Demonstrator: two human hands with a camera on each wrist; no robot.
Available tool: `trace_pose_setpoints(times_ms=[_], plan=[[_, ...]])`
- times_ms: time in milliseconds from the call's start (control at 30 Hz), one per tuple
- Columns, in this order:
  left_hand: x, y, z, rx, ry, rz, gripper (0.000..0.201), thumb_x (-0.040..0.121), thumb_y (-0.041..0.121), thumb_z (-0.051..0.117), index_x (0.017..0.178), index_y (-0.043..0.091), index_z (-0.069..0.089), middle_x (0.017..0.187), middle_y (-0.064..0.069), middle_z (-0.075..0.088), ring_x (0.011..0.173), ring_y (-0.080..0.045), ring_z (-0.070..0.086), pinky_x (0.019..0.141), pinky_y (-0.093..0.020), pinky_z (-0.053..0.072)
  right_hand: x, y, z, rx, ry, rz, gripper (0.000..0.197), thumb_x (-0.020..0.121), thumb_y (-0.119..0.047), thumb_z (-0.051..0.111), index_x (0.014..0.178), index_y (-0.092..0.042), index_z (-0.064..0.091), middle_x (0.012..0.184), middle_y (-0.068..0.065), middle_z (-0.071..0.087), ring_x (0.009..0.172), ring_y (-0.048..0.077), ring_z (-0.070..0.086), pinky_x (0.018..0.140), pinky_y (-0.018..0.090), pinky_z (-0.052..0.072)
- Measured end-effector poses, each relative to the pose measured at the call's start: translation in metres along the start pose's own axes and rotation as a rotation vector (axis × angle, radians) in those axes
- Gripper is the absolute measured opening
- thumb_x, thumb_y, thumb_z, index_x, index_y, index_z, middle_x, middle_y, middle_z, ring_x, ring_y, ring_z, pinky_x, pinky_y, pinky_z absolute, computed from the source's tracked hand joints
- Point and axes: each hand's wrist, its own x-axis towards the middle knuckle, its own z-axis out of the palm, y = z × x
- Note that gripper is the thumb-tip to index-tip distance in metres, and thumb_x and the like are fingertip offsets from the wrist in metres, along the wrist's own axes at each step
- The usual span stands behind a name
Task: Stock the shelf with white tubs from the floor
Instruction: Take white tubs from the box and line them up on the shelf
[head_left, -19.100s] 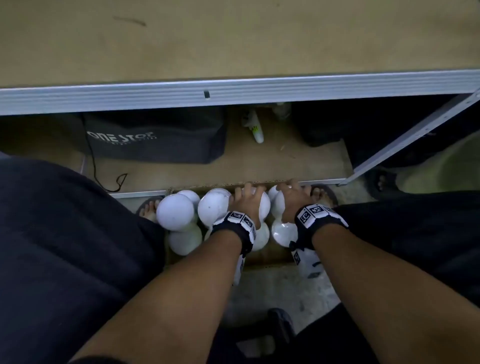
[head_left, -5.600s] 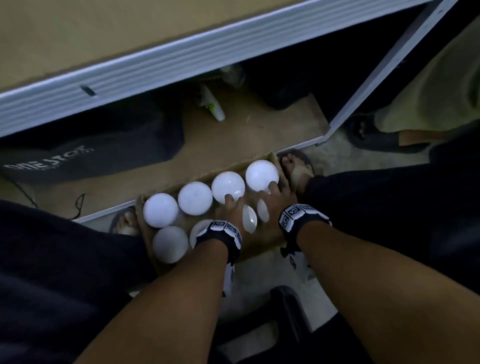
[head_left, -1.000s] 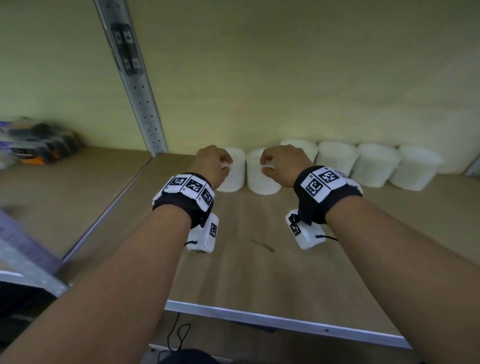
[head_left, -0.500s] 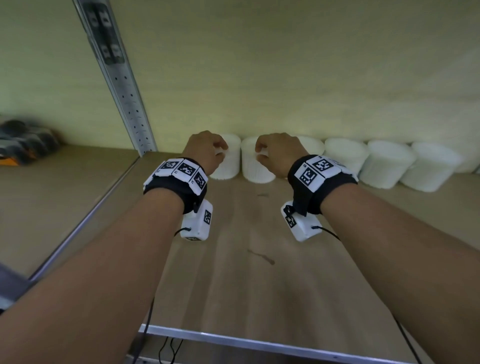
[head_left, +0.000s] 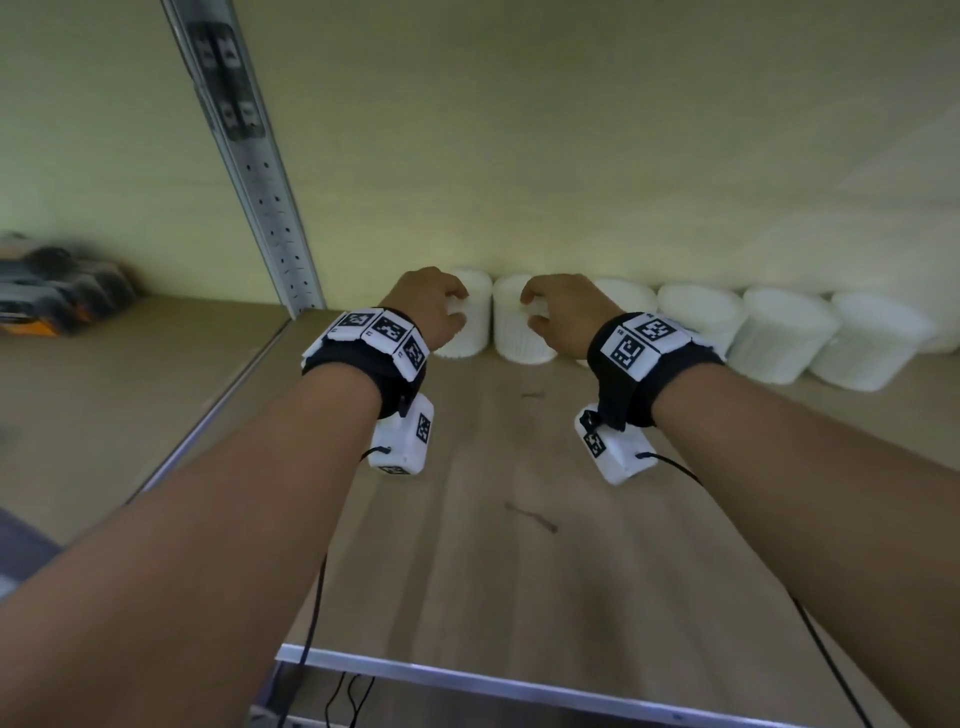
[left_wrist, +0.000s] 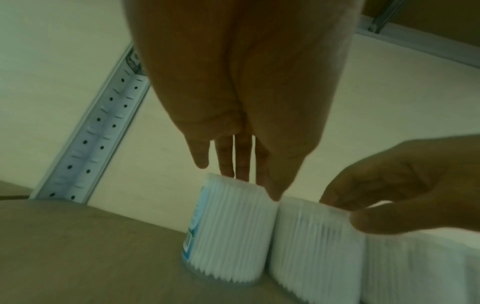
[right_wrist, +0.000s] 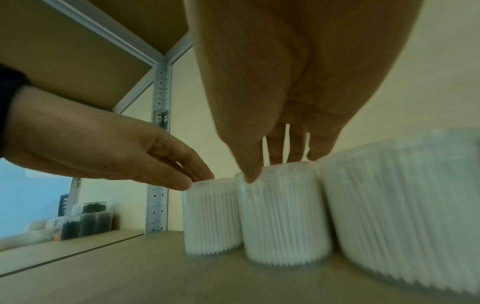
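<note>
Several white ribbed tubs stand in a row along the back wall of the shelf (head_left: 519, 519). My left hand (head_left: 457, 306) pinches the top of the leftmost tub (head_left: 470, 332) between fingertips and thumb. In the left wrist view the same hand (left_wrist: 246, 185) has its fingers behind the lid of that tub (left_wrist: 228, 236) and the thumb at its front. My right hand (head_left: 532, 312) holds the second tub (head_left: 519, 338) the same way. The right wrist view shows this hand (right_wrist: 270, 168) on its tub (right_wrist: 283, 222). Both tubs stand upright and side by side on the board.
More tubs (head_left: 779, 338) fill the row to the right. A perforated metal upright (head_left: 249, 171) stands just left of the leftmost tub. Dark packets (head_left: 52, 291) lie on the neighbouring shelf at left. A metal rail (head_left: 519, 680) edges the front, and an upper shelf (right_wrist: 78, 51) hangs overhead.
Both hands have carried their tubs up from the floor box. In the last second they moved slightly deeper toward the back wall, into the row.
</note>
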Motion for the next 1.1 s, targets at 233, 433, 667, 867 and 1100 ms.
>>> trace_pose_setpoints(times_ms=[233,433,667,867,1100], plan=[[-0.055,0.028,-0.006,-0.071,0.037,-0.015,0.045,0.089,0.022,0.06,0.131,0.012,0.051,0.133,-0.011,0.049,0.122,-0.028,0.049,0.1,-0.036,0.043,-0.061,-0.006,-0.009,0.107,0.045,0.004,0.049,0.092,-0.018,0.056,0.14,-0.011,0.044,0.145,0.009,0.043,0.132,0.024,0.042,0.108,0.027,0.031],[-0.127,0.054,-0.027,-0.1,-0.017,-0.001,0.046,0.086,0.021,0.061,0.13,0.01,0.052,0.132,-0.011,0.053,0.12,-0.026,0.053,0.1,-0.029,0.044,-0.14,-0.034,-0.024,0.09,-0.004,0.033,0.046,0.09,-0.017,0.059,0.135,-0.01,0.05,0.139,0.011,0.048,0.127,0.024,0.048,0.104,0.028,0.038],[-0.216,0.079,-0.026,-0.064,-0.104,0.035,0.049,0.085,0.026,0.062,0.131,0.013,0.052,0.133,-0.008,0.053,0.123,-0.023,0.05,0.1,-0.032,0.043,-0.226,-0.063,-0.024,0.08,-0.035,0.065,0.046,0.089,-0.024,0.059,0.133,-0.018,0.051,0.137,0.009,0.052,0.124,0.023,0.05,0.101,0.031,0.041],[-0.281,0.087,-0.005,-0.036,-0.196,0.032,0.045,0.084,0.03,0.062,0.127,0.017,0.053,0.132,-0.006,0.055,0.121,-0.023,0.052,0.101,-0.036,0.045,-0.296,-0.07,-0.009,0.072,-0.051,0.073,0.043,0.088,-0.022,0.059,0.13,-0.016,0.054,0.136,0.006,0.053,0.127,0.023,0.048,0.103,0.033,0.041],[-0.342,0.09,0.051,-0.082,-0.278,0.031,0.041,0.082,0.028,0.067,0.12,0.015,0.057,0.122,-0.006,0.059,0.109,-0.023,0.058,0.093,-0.03,0.047,-0.362,-0.053,0.043,0.12,-0.049,0.121,0.039,0.086,-0.023,0.06,0.124,-0.016,0.055,0.128,0.005,0.054,0.123,0.025,0.049,0.103,0.034,0.043]])
